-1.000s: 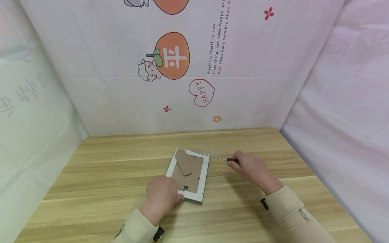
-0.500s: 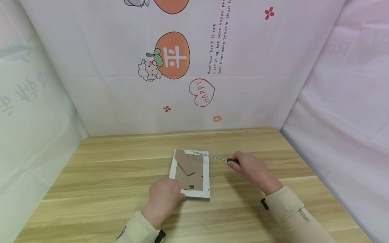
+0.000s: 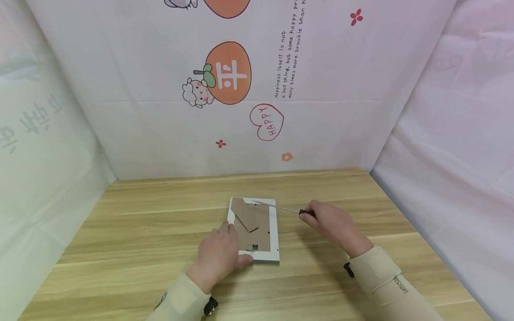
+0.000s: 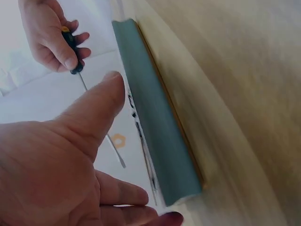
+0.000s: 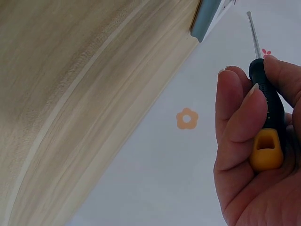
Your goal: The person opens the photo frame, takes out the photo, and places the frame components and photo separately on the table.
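A picture frame [image 3: 274, 232] lies face down on the table, with a white back border, a brown backing board [image 3: 261, 238] and a brown stand flap [image 3: 246, 216]. Its grey-blue side [image 4: 155, 113] shows in the left wrist view. At the near left corner is my left hand [image 3: 217, 256], its thumb along the near edge and its fingers by the left edge. The thumb looks straight and the fingers loosely extended. My right hand [image 3: 331, 225] grips a flathead screwdriver [image 5: 273, 101] by its dark green and yellow handle. The shaft points left over the far end of the frame.
The wood-grain table [image 3: 132, 236] reaches back to a white printed cloth [image 3: 160, 133]. Cloth also hangs along the left and right sides. A small metal catch [image 3: 254, 247] sits near the backing's near edge.
The picture frame has turned so that its near end swung right. My left hand has shifted slightly right and its fingers have spread. The right hand with the screwdriver has stayed almost still.
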`<state>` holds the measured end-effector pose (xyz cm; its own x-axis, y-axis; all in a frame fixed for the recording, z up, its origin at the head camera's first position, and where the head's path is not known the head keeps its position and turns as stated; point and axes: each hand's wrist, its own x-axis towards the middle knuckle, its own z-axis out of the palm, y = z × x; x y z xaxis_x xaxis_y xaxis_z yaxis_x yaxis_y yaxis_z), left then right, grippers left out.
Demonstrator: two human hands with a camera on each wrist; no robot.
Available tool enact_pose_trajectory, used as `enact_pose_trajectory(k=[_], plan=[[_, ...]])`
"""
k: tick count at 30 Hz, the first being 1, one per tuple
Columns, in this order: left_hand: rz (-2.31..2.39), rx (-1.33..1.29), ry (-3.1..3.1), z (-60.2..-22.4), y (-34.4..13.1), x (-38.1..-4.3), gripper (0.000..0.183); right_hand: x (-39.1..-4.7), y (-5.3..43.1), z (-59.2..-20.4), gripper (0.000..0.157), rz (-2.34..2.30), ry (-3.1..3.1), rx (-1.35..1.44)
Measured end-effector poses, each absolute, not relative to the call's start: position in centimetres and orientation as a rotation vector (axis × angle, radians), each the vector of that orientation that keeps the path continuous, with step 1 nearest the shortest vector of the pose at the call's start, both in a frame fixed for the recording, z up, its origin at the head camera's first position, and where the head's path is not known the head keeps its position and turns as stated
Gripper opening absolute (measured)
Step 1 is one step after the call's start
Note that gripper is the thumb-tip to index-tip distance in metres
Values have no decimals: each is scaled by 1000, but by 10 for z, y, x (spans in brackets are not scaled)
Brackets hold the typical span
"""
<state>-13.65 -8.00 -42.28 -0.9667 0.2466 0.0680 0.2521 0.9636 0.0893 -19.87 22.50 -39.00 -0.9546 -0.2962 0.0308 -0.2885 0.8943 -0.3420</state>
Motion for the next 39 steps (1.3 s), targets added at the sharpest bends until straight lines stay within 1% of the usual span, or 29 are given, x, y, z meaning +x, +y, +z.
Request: enact_pose_trajectory(k=[3, 11, 30, 39], plan=[[-185, -401, -3091, -426, -82, -142, 105, -198, 225, -391, 22, -550, 3030, -477], [-201, -408, -3101, -431, -84, -148, 105, -199, 223, -390, 23, -561, 3016, -452], [-172, -304, -3037, -430, -77, -134, 103, -198, 223, -395, 22, -565, 3048, -475], [-209, -324, -3023, -434, -81, -134, 103, -196, 218, -397, 16, -485, 3120, -494]])
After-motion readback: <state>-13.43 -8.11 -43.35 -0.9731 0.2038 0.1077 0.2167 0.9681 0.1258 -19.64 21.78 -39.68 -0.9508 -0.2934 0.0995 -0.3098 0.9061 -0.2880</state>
